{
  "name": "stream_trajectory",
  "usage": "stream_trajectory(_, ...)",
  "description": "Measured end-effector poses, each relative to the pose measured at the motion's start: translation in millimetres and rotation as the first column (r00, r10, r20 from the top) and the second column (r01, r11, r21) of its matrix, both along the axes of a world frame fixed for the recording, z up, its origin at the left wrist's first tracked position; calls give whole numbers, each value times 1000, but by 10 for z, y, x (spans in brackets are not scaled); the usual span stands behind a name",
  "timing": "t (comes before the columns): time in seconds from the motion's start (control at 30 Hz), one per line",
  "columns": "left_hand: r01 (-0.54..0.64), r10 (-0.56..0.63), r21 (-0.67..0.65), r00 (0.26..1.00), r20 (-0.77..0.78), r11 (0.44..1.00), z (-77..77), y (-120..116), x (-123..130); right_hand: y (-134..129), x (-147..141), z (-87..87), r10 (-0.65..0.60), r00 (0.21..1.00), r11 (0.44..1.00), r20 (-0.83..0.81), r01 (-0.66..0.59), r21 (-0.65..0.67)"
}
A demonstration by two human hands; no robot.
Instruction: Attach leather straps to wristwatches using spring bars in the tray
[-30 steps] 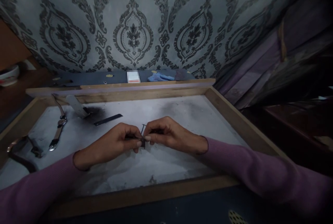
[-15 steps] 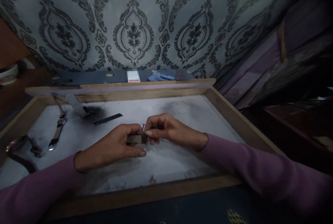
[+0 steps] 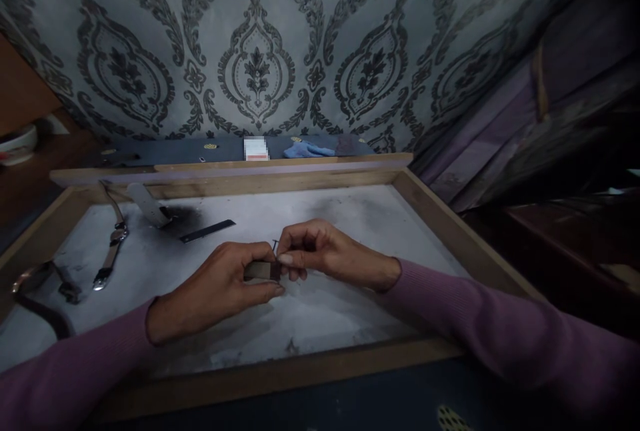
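Between the thumb and fingers of my left hand [image 3: 215, 287] is a small brown block [image 3: 259, 271], its flat side towards me. My right hand [image 3: 320, 251] meets it at the block's right end, thumb and forefinger pinched together. What that pinch holds is mostly hidden. A thin dark nail-like piece [image 3: 275, 244] with a flat top sticks up where the fingertips of both hands meet. Both hands are over the white floor of a shallow wooden tray [image 3: 280, 364].
Left in the tray lie a wristwatch [image 3: 118, 236], a dark curved strap [image 3: 47, 314] and a pale upright flat piece [image 3: 149, 204]. A short dark ruler-like strip [image 3: 207, 230] is beyond my left hand. Behind the tray's rim are a blue cloth-like item [image 3: 307, 149] and a small blurred white box [image 3: 256, 148].
My left hand and the block have shifted very slightly right and down, and the block is tilted a little differently. My right hand keeps its pinch almost in the same place.
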State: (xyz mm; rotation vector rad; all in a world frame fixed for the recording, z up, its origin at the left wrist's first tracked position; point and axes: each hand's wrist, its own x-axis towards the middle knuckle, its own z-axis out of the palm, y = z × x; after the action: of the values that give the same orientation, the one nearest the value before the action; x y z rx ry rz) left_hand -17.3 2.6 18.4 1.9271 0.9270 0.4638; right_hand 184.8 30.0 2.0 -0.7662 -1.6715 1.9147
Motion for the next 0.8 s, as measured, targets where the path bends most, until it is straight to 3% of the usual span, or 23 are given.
stream_trajectory(0.27, 38, -39, 34, 999, 36, 999, -34, 3, -10, 19, 14, 32, -5, 1000, 1000, -2, 5, -4)
stream_trajectory(0.8, 44, -39, 113, 998, -46, 993, -17, 12, 7, 22, 18, -2, 19, 999, 998, -34, -21, -61)
